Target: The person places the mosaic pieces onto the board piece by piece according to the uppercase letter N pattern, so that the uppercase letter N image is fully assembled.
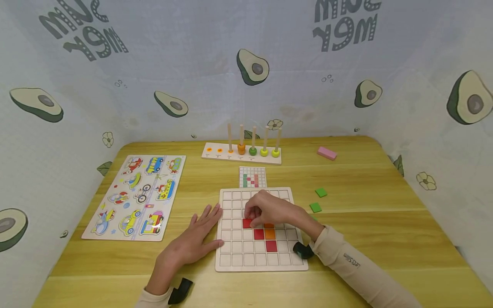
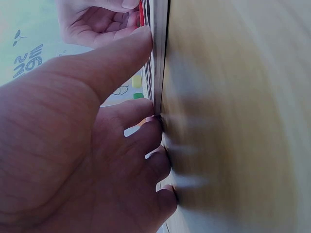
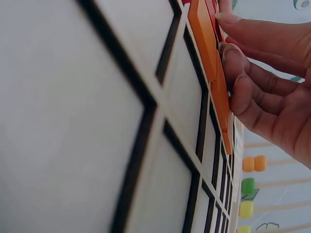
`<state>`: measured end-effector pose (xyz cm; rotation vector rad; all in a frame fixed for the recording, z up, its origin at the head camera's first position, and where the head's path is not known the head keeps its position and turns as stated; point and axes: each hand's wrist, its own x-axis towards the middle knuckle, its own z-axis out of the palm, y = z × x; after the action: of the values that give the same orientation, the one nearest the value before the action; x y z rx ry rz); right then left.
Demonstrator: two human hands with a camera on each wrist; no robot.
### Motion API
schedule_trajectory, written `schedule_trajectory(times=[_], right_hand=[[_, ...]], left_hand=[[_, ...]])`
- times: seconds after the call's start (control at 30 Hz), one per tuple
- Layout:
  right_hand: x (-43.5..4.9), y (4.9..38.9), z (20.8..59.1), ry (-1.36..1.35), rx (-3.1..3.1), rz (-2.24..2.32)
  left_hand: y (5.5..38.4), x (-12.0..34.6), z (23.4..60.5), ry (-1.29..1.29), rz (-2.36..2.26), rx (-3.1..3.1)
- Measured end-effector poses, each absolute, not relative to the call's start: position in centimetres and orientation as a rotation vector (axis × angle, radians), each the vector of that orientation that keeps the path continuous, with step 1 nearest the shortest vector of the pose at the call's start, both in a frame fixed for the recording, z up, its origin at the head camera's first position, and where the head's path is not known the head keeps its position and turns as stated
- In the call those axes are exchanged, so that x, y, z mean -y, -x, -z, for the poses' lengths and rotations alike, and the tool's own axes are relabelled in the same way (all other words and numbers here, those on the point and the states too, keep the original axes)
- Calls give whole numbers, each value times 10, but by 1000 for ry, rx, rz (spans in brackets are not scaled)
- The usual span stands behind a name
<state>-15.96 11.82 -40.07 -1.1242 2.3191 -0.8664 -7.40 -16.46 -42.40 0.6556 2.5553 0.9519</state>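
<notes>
My right hand (image 1: 269,209) is over the pale grid board (image 1: 236,259), thumb and forefinger pinching a red tile (image 1: 246,223) that lies in one of its cells. Two more red tiles step diagonally down to the right, the lowest red tile (image 1: 271,246) nearest me. Orange tiles (image 3: 204,41) stand in a column beside them, partly hidden in the head view by the right hand. My left hand (image 1: 194,239) lies spread at the board's left side, fingers fairly straight; in the left wrist view its thumb and a fingertip touch the board's edge (image 2: 158,58).
A pattern card (image 1: 252,170) lies just beyond the board. Behind it stands a peg rack (image 1: 242,157) with coloured beads. Several green tiles (image 1: 321,192) lie to the right, with a pink block (image 1: 327,153) farther back. A vehicle puzzle (image 1: 131,205) occupies the left side.
</notes>
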Motion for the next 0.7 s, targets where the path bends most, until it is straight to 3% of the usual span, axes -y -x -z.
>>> schedule_trajectory(times=[0.33, 0.7], right_hand=[[-130, 162, 397, 1118, -2303, 890], [-184, 169, 376, 1042, -2417, 997]], left_hand=[[74, 164, 423, -648, -942, -2557], [74, 163, 424, -638, -936, -2558]])
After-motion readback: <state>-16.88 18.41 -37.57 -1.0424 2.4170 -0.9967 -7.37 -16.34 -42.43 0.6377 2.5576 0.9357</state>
